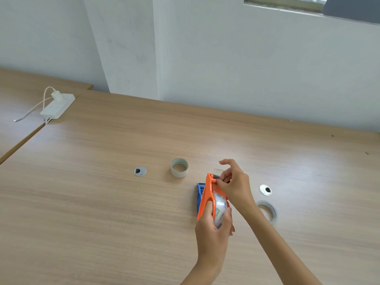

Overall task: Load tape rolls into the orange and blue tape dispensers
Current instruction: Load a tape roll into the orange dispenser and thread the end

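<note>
My left hand [213,227] grips the rear of the orange tape dispenser [208,191], held on edge above the wooden table [102,192]. A clear tape roll [221,210] sits inside it. My right hand [233,183] pinches the clear tape end at the dispenser's toothed front; a short strip sticks out past the blade. The blue dispenser [199,197] lies on the table just behind the orange one, mostly hidden. A roll of tape [180,168] stands upright to the left. Another clear roll [268,210] lies flat to the right, partly behind my right forearm.
Two round metal cable grommets [140,171] [265,190] are set into the table. A white power strip [58,105] with a plugged-in charger and cable lies at the far left, across the seam to a second table. A wall runs along the table's back edge.
</note>
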A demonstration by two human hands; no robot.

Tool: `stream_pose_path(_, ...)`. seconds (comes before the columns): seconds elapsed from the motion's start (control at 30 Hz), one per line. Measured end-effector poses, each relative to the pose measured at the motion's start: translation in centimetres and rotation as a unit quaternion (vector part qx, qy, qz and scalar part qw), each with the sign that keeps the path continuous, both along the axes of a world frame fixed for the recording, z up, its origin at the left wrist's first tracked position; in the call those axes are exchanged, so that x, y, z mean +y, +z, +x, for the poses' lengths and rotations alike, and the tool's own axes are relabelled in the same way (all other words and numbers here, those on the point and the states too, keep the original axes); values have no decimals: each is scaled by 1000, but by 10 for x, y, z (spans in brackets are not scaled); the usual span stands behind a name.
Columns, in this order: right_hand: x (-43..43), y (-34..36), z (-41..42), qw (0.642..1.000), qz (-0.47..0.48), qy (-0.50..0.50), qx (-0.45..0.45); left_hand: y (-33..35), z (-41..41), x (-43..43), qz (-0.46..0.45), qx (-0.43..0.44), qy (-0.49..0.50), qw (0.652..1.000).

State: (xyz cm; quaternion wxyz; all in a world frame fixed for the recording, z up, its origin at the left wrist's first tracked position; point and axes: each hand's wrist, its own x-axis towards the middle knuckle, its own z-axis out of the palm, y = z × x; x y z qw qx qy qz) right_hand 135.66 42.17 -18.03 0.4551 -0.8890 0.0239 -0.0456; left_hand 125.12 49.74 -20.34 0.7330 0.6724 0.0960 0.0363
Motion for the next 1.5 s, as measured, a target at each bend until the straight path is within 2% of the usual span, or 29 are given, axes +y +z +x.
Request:
stream_pose_path(0.23,-6,4,11,997,80,9,19,2,-2,1,1,-8,-18,1000)
stream_pose_path(0.43,-9,7,22,980,165,60,91,4,-6,4,16,-14,-11,1000)
stream_pose_path(0.73,2,21,57,950,174,227,122,12,3,17,-18,-21,6,1000)
stream_pose_path(0.87,18,24,77,934,181,267,154,16,9,31,-29,-29,28,999)
stream_pose_path(0.97,30,22,93,926,204,257,187,14,8,39,-35,-31,36,998)
stream_pose_path(1.17,45,15,114,885,260,288,258,6,8,53,-40,-37,56,997)
stream_pose_path(1.3,47,5,125,871,319,241,286,3,15,62,-58,-36,60,996)
stream_pose_path(1.37,49,-7,128,873,314,220,301,3,22,65,-65,-46,56,995)
stream_pose_path(1.43,53,-16,129,864,328,218,315,3,30,68,-64,-54,48,995)
stream_pose_path(1.5,60,-24,122,846,380,203,314,3,39,72,-61,-63,45,995)
